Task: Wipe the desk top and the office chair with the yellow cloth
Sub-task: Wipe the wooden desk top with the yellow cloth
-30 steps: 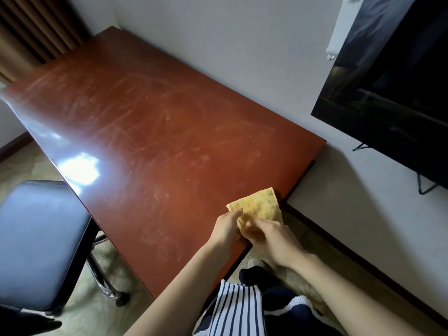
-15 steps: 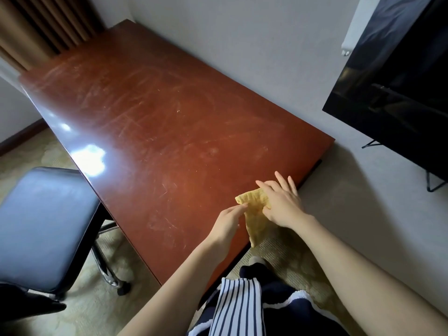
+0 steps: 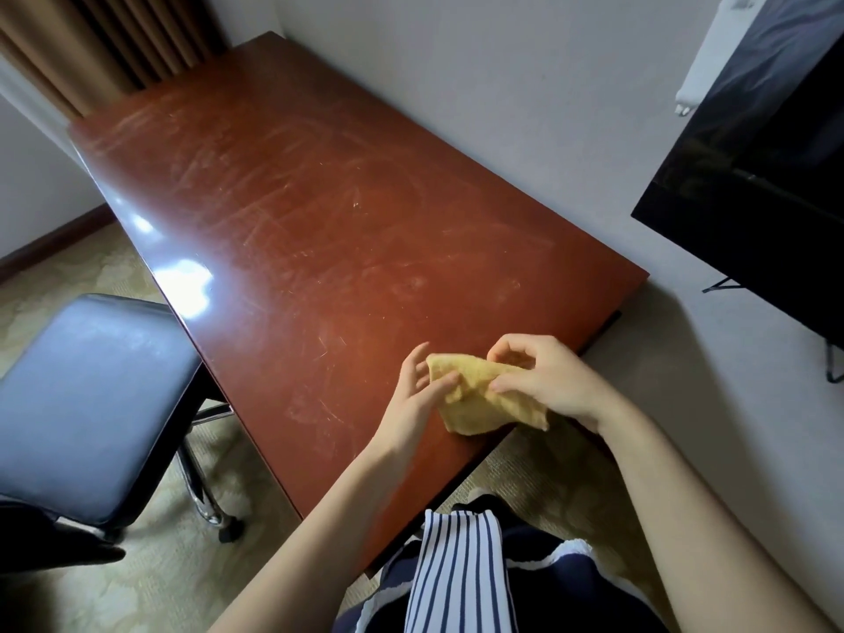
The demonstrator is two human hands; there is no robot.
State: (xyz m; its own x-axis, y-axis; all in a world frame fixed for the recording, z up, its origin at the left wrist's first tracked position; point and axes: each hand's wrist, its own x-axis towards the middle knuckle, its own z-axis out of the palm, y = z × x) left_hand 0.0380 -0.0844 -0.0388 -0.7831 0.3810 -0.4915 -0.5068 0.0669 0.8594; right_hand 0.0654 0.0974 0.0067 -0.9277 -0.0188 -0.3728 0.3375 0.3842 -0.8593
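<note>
While the person is leaning in at the near end, a blue-and-white striped garment (image 3: pixel 456 577) is hanging at the bottom of the view, with patterned beige carpet (image 3: pixel 150 587) showing beside it. Both bare forearms are reaching forward from there.

The left hand (image 3: pixel 413 399) is pinching the left edge of the yellow cloth (image 3: pixel 479 399). Its grip is closing lightly, with the thumb lying on the fabric and the fingers spreading behind it. The right hand (image 3: pixel 548 381) is holding the cloth's right side, its grip clamped on the fabric with the fingers curling over the top.

The cloth is bunching and folding between the two hands over the near right corner of the reddish-brown surface (image 3: pixel 342 230), with its lower part drooping past the near edge. I cannot tell whether it is touching the wood.

The surface is stretching away lengthwise, showing pale smears and scratches and catching a bright glare along its left edge. To the left, the office chair (image 3: pixel 87 395) is sitting just beside that edge, its dark padded seat facing up and one castor (image 3: pixel 228 534) resting on the carpet.

Further off on the right, a dark television (image 3: pixel 753 185) is showing against the pale wall (image 3: pixel 479 61). At the far end, brown curtains (image 3: pixel 105 38) are hanging behind the surface's far left corner.
</note>
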